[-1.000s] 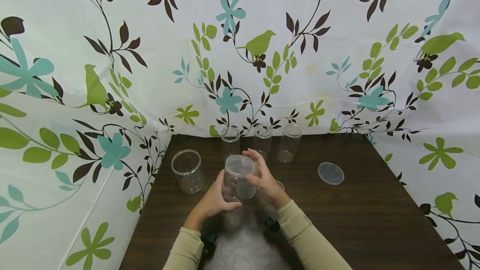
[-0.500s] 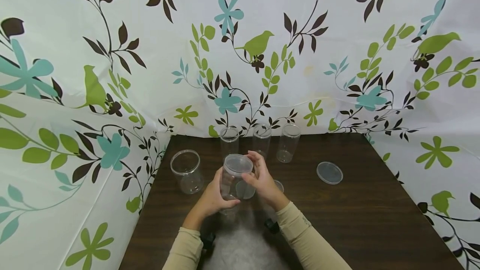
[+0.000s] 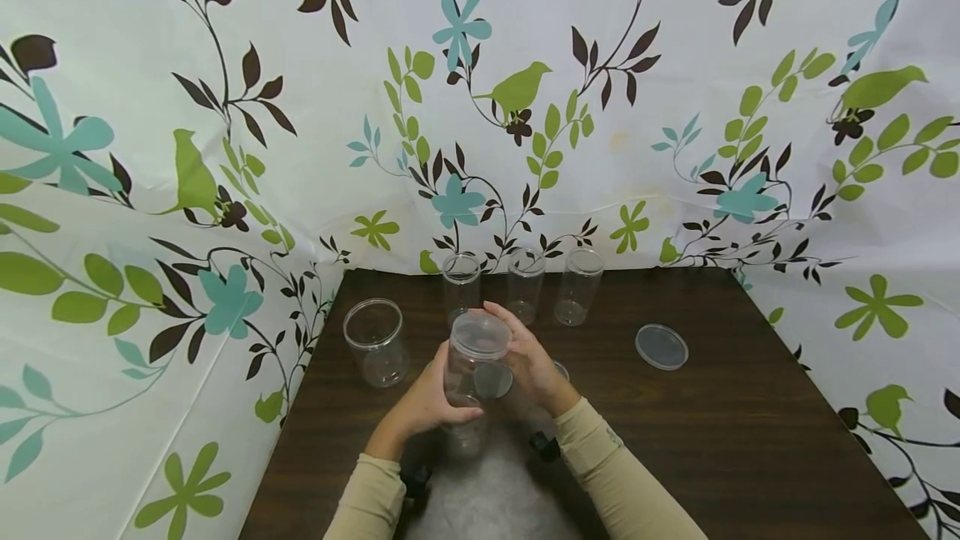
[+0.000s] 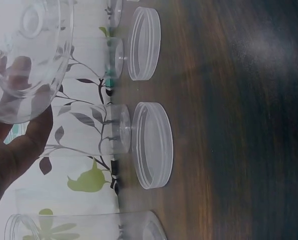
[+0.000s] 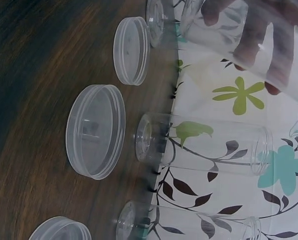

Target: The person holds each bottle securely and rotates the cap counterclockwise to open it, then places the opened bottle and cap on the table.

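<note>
A clear plastic jar (image 3: 463,369) with a translucent screw lid (image 3: 481,333) on top is held upright, a little tilted, over the near middle of the table. My left hand (image 3: 427,394) grips the jar's body from the left, its thumb across the lower front. On the other side, my right hand (image 3: 534,361) holds the lid's right edge, fingers reaching behind it; its thumb is mostly hidden. In the left wrist view, the jar's base (image 4: 31,60) shows with fingers behind the clear plastic. Fingers also show through the jar (image 5: 214,25) in the right wrist view.
A wide open jar (image 3: 375,344) stands at left. Tall clear jars (image 3: 579,286) line the back edge. One loose lid (image 3: 662,347) lies at right; others, such as this lid (image 5: 95,131), lie behind the hands. A patterned cloth (image 3: 600,107) rises behind the dark table (image 3: 720,440).
My right thumb has moved from the front of the lid round to its right side, and the fingers have shifted along the rim. The left hand keeps its grip on the jar.
</note>
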`<state>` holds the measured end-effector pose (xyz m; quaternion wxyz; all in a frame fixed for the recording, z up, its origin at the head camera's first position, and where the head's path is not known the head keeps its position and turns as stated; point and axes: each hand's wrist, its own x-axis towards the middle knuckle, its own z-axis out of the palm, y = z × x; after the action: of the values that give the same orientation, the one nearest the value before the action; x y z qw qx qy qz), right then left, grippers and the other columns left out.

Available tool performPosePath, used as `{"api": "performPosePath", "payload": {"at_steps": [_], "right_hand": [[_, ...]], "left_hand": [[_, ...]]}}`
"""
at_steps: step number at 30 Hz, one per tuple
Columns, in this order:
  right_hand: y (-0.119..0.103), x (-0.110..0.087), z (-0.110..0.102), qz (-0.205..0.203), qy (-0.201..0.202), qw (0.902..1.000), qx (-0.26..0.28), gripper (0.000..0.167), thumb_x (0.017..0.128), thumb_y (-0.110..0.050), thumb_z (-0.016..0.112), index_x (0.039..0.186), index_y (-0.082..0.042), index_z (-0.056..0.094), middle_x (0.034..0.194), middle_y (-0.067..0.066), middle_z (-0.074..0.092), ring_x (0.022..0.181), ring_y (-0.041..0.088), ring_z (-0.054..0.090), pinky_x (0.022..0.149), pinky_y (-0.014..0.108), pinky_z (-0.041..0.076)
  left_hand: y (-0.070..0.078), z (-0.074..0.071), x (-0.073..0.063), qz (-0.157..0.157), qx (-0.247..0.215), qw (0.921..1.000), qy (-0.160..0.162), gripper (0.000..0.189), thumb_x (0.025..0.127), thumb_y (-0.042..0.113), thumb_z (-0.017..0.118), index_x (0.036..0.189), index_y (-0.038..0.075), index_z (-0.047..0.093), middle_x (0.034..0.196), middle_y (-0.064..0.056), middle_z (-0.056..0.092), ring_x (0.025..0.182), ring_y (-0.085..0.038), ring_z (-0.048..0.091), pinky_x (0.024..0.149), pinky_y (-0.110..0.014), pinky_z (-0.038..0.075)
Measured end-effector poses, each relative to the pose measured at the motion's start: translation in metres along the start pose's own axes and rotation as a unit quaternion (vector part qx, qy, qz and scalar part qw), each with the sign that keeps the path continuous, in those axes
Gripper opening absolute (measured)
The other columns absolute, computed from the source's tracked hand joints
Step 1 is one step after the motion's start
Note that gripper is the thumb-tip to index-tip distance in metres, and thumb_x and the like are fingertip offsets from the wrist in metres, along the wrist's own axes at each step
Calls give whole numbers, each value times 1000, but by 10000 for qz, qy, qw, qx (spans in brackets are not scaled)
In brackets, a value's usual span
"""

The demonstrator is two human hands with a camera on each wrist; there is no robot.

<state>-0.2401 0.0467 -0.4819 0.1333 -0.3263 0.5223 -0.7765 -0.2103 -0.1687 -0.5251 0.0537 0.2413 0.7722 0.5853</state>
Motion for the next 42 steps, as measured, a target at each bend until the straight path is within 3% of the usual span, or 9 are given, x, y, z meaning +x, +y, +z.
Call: {"api": "performPosePath", "payload": {"at_steps": [5, 10, 13, 17, 23, 27, 31, 35, 42], "right_hand": [[3, 1, -1, 17, 24, 10000, 51, 66, 97, -7, 28, 159, 5, 7, 163, 31, 13, 142, 15, 39, 112, 34, 34], [10, -1, 1, -106, 575, 9969, -533, 70, 105, -24, 49, 157, 4, 12, 159, 32, 14, 138, 12, 35, 104, 26, 39], [12, -2, 4, -128, 847, 9919, -937, 87, 99, -37, 67, 156, 3, 14, 154, 28, 20, 132, 16, 41, 100, 25, 42], [15, -1, 7, -145, 1016, 9876, -1189, 94, 91, -37, 77, 154, 1, 17, 147, 25, 28, 128, 20, 44, 104, 26, 40], [16, 0, 9, -274, 1119, 9868, -1139, 85, 94, -26, 75, 151, 4, 19, 144, 25, 32, 128, 15, 43, 106, 24, 39], [16, -1, 6, -437, 843, 9948, -366, 86, 95, -23, 72, 150, 10, 14, 146, 19, 37, 129, 12, 47, 103, 24, 43], [16, -2, 1, -382, 458, 9971, 467, 77, 97, -17, 62, 152, 8, 16, 141, 7, 49, 124, 13, 54, 99, 26, 47], [16, -3, -3, -211, 144, 9969, 747, 65, 94, -13, 49, 153, 2, 24, 136, 3, 56, 121, 15, 55, 101, 28, 45], [16, -5, 1, -232, 79, 9975, 663, 60, 101, -16, 38, 155, -1, 18, 160, 13, 34, 140, 19, 42, 111, 34, 34]], "left_hand": [[1, -1, -1, -65, -100, 9999, 74, 115, 70, 17, 94, 157, 10, 18, 141, -18, 51, 123, -40, 56, 101, -62, 44], [-2, -1, -2, -47, 300, 9983, 490, 118, 68, 17, 95, 158, 9, 19, 134, -20, 57, 115, -43, 60, 96, -59, 48], [-3, -2, -1, -42, 692, 9948, 752, 119, 66, 18, 96, 158, 9, 21, 134, -19, 58, 114, -37, 62, 96, -56, 49], [-3, -1, -1, -56, 945, 9918, 854, 118, 66, 20, 96, 157, 8, 23, 136, -19, 57, 115, -33, 62, 98, -55, 48], [-2, -1, -3, -175, 1053, 9919, 693, 118, 66, 22, 96, 157, 7, 22, 137, -18, 56, 115, -32, 62, 98, -52, 48], [1, -2, -5, -94, 487, 9983, 292, 113, 70, 18, 94, 156, 7, 21, 132, -20, 57, 114, -39, 61, 96, -56, 49], [6, -2, -6, -28, -204, 9995, -228, 111, 73, 14, 91, 157, 9, 17, 136, -20, 54, 121, -40, 58, 99, -46, 49], [7, -2, -6, 3, -675, 9960, -581, 109, 75, 7, 88, 156, 10, 16, 137, -20, 54, 124, -39, 56, 99, -34, 48], [3, -2, -6, 31, -953, 9942, -491, 100, 75, 5, 87, 151, 8, 22, 135, -25, 53, 122, -47, 55, 96, -39, 52]]}}
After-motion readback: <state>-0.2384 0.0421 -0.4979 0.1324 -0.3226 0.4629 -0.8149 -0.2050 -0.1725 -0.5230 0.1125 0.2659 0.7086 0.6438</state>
